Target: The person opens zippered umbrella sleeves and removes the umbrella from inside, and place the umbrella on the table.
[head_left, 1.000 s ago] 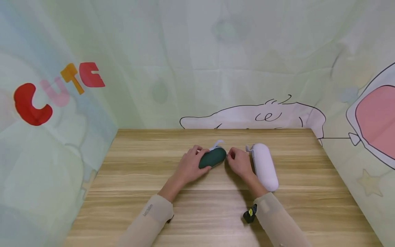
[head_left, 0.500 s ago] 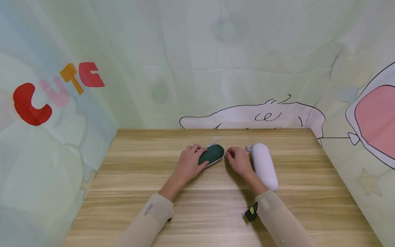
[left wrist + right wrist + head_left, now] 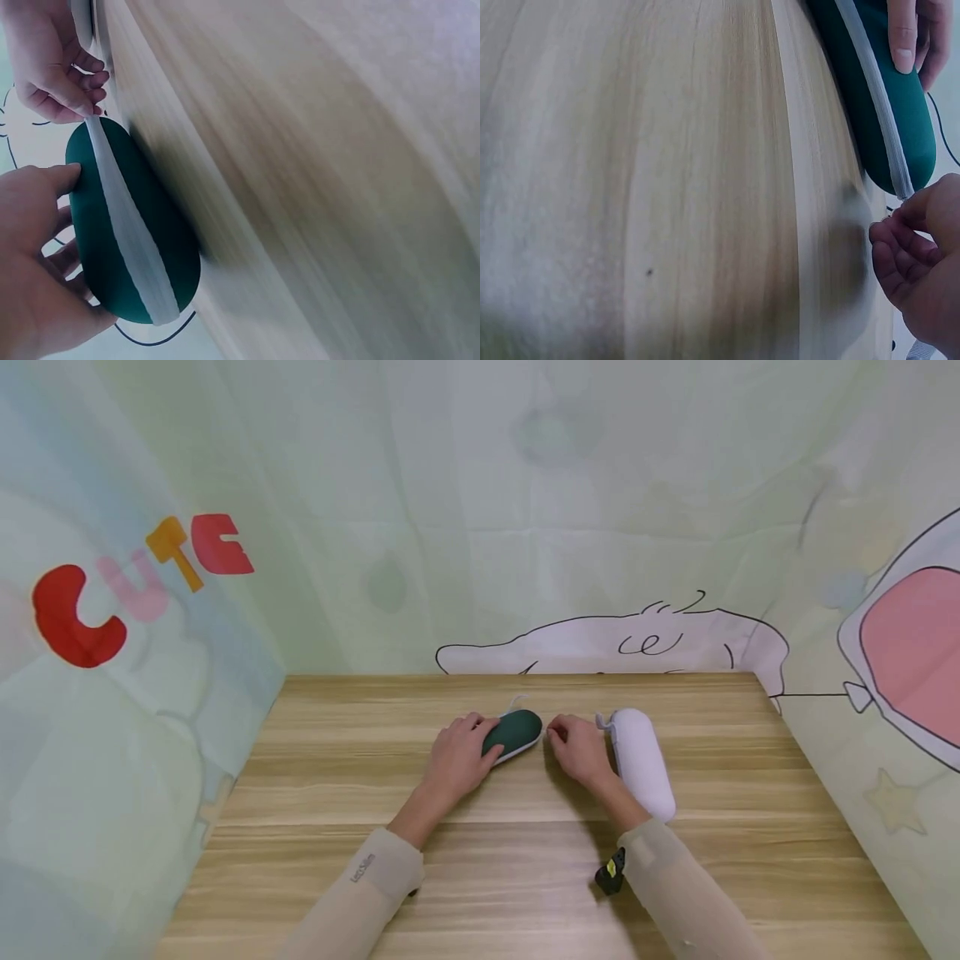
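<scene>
A dark green, rounded glasses case [image 3: 516, 730] lies at the middle of the table, with a pale zipper [image 3: 124, 202] along its side. My left hand [image 3: 457, 756] grips its left end, thumb on the near side and fingers over the far side. At the other end, my right hand [image 3: 576, 747] pinches the tip of the zipper between thumb and forefinger; in the right wrist view its fingertips [image 3: 900, 214] are right at the case's end. What exactly lies between them is hidden. A thin pale strap [image 3: 517, 700] sticks out behind the case.
A white, longer case [image 3: 645, 764] with a small loop lies just right of my right forearm. The wooden table [image 3: 315, 852] ends at a printed cloth backdrop [image 3: 480, 527] at the back and sides. A black device [image 3: 611, 872] is at my right cuff.
The green case and my left hand have shifted slightly left and turned, so the pale edge shows more on the near side. My right hand has moved a little left too.
</scene>
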`<state>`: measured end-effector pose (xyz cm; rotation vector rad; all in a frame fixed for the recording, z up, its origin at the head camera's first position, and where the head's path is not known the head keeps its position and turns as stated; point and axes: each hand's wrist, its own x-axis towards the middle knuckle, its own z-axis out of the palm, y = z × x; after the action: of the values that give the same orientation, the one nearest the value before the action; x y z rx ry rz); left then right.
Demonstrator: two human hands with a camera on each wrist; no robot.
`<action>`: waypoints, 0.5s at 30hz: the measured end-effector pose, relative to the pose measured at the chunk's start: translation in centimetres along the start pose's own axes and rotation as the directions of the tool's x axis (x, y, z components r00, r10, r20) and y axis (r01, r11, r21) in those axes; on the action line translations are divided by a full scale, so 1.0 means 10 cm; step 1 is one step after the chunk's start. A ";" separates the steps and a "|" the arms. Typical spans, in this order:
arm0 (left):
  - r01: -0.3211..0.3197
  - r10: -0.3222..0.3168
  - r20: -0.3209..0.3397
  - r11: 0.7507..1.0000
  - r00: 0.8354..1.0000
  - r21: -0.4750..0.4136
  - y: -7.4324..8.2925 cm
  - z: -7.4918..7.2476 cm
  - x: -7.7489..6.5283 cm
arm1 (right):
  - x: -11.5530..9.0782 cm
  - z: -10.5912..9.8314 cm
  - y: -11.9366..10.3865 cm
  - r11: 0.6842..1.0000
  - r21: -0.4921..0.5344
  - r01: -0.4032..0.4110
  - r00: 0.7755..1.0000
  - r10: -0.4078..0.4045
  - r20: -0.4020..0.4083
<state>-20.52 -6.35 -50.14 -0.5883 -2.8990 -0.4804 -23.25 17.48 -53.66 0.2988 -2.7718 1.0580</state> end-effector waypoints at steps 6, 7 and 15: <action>0.017 -0.017 0.005 1.000 1.000 -0.004 0.01 0.03 -0.01 | -0.01 0.01 -0.01 0.996 0.011 -0.083 0.996 0.083 0.035; 0.020 -0.020 0.004 1.000 1.000 -0.005 0.02 0.03 -0.01 | -0.01 0.01 -0.02 0.995 0.016 -0.096 0.995 0.096 0.037; 0.023 -0.023 0.013 0.999 1.000 0.027 0.03 0.03 -0.01 | 0.01 0.02 -0.01 0.990 0.063 -0.126 0.991 0.123 0.047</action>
<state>-20.32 -6.05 -50.38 -0.5568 -2.9236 -0.4407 -23.30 17.28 -53.73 0.1603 -2.8299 1.1872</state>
